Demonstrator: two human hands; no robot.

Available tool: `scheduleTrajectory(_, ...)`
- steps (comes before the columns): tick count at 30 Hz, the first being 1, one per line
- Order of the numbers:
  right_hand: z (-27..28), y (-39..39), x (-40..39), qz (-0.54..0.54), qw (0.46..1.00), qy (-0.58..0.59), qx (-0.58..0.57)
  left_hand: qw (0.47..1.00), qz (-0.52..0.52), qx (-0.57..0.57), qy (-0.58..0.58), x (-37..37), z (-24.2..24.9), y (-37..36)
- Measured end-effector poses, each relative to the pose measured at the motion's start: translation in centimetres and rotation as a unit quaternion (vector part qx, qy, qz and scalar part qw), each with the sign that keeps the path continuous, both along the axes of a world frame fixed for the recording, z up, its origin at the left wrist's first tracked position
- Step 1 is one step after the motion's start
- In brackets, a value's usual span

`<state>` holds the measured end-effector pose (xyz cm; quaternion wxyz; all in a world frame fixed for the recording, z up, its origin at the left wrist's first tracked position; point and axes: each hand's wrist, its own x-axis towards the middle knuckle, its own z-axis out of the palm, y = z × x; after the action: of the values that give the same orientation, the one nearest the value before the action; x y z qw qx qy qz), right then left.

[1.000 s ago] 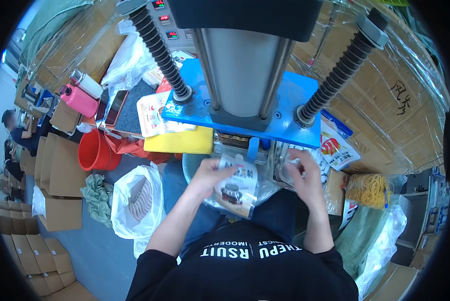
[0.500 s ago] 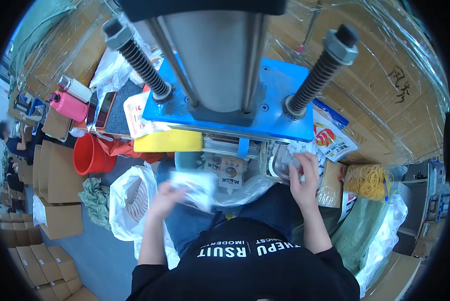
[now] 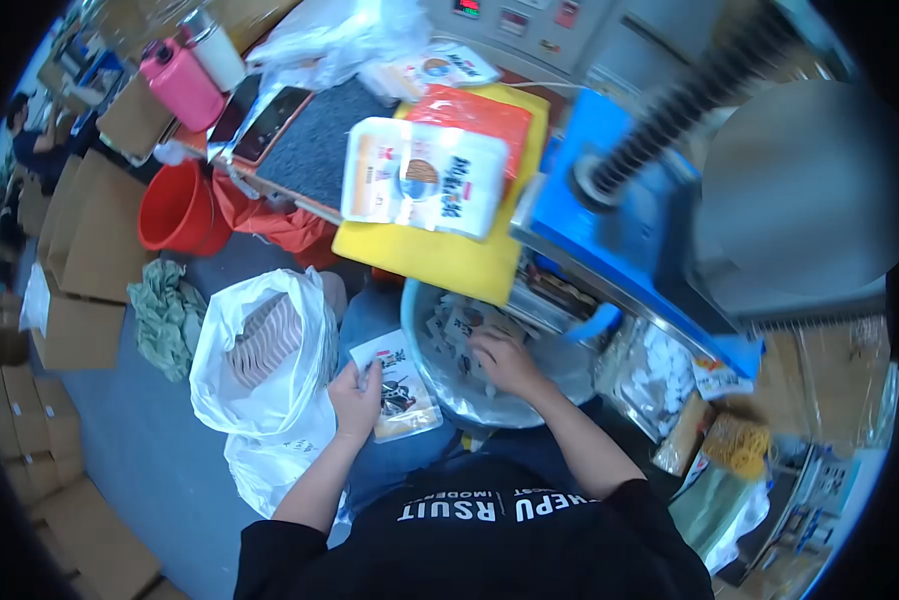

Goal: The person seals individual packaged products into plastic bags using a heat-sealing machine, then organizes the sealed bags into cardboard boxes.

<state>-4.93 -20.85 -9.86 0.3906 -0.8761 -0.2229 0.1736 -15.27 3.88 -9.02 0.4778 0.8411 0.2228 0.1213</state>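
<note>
White pouch [image 3: 401,392] sits clamped in left fingers [image 3: 372,380]; right fingers [image 3: 486,349], grip unclear, have moved over the basin [image 3: 409,322]

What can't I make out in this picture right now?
All in the head view:
- Right hand: whether it grips anything in the basin; the hand covers what lies beneath.
- Printed pouch in the left hand: its underside, hidden by its front.
- Red display: digits, too small and blurred.
- Coil spring: upper end, blurred.

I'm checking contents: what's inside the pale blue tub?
Printed packets lie inside the tub. The right hand hides part of the pile, and anything beneath the packets cannot be seen.
</note>
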Motion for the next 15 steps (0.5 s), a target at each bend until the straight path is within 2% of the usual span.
scheduleTrajectory(2,-4.4,2.7,3.1,0.022,1.000,-0.007,-0.007,0.999,-0.024,0.009,-0.026,0.2,-0.9,0.5)
scheduleTrajectory(4,-9.0,5.2,5.4,-0.021,0.995,-0.007,-0.100,0.996,-0.026,0.049,-0.065,0.5,-1.0,0.7)
scheduleTrajectory(5,-13.2,5.7,5.7,-0.043,0.988,-0.023,-0.148,0.995,-0.026,0.063,-0.067,0.5,-0.9,0.8)
scheduleTrajectory(6,-14.0,6.5,5.9,-0.026,0.988,-0.023,-0.149,0.995,-0.033,0.070,-0.059,0.5,-0.8,0.9)
scheduleTrajectory(8,-15.3,8.0,6.0,-0.110,0.980,0.052,-0.156,0.992,-0.044,0.087,-0.082,0.7,-1.1,1.1)
scheduleTrajectory(12,-17.7,7.8,5.3,-0.014,0.966,0.073,-0.247,0.995,-0.070,0.069,-0.009,0.9,-0.6,1.3)
scheduleTrajectory(15,-19.1,4.8,4.5,-0.001,0.963,0.094,-0.252,0.995,-0.077,0.059,-0.008,1.2,-0.6,1.4)
